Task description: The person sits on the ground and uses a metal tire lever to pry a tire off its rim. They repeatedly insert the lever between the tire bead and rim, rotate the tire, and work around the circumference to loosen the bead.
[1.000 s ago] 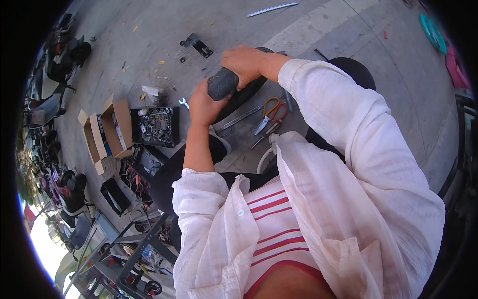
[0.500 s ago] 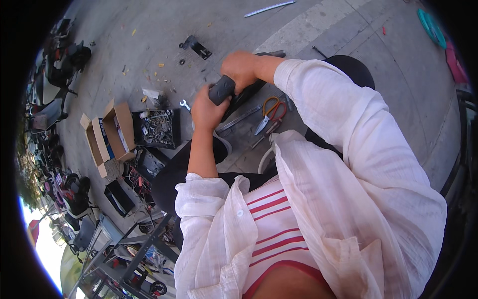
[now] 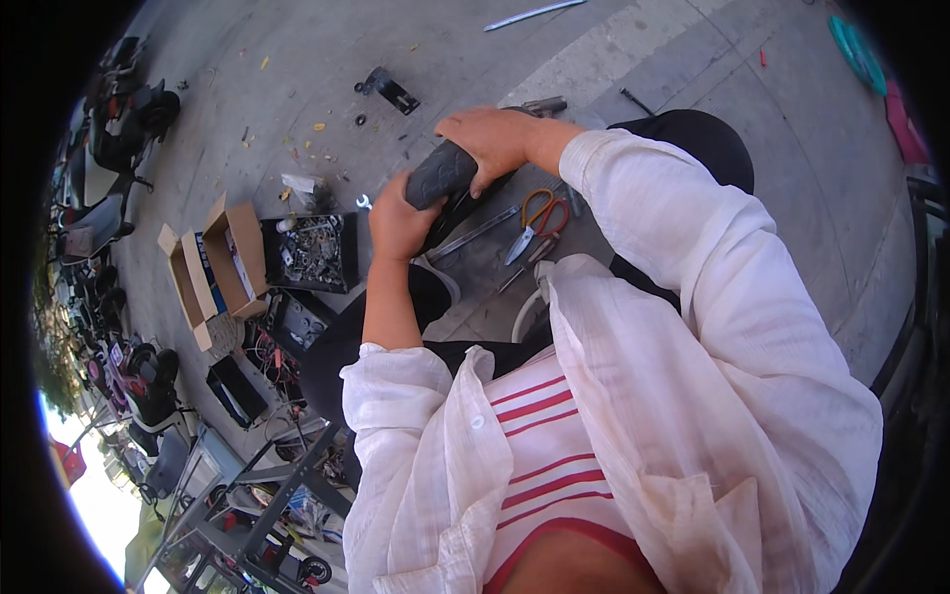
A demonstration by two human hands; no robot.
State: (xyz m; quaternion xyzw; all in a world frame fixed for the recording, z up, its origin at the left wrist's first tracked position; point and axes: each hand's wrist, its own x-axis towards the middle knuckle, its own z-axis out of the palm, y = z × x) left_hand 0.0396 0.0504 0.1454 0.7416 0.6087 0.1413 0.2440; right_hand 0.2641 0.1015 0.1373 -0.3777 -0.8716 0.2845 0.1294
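Between my knees a black treaded tyre (image 3: 441, 176) stands up on its edge, and much of it is hidden below my hands. My left hand (image 3: 400, 218) is wrapped round its left side. Over the top of the tread, further right, my right hand (image 3: 487, 145) grips it with the thumb on the near side. A dark metal end (image 3: 544, 104) sticks out beyond my right wrist. Just right of the tyre lie a long metal bar (image 3: 477, 235), yellow-handled scissors (image 3: 522, 244) and a red-handled tool (image 3: 560, 220).
A small spanner (image 3: 363, 202) lies left of my left hand, near a black tray (image 3: 342, 259) of metal parts and an open cardboard box (image 3: 237, 289). Ahead is a black bracket-like part (image 3: 398, 96). Scooters (image 3: 139, 119) line the far left; a metal frame (image 3: 282, 485) stands lower left.
My hands have moved apart along the tyre, the left one to the left and the right one slightly right. More tread shows between them.
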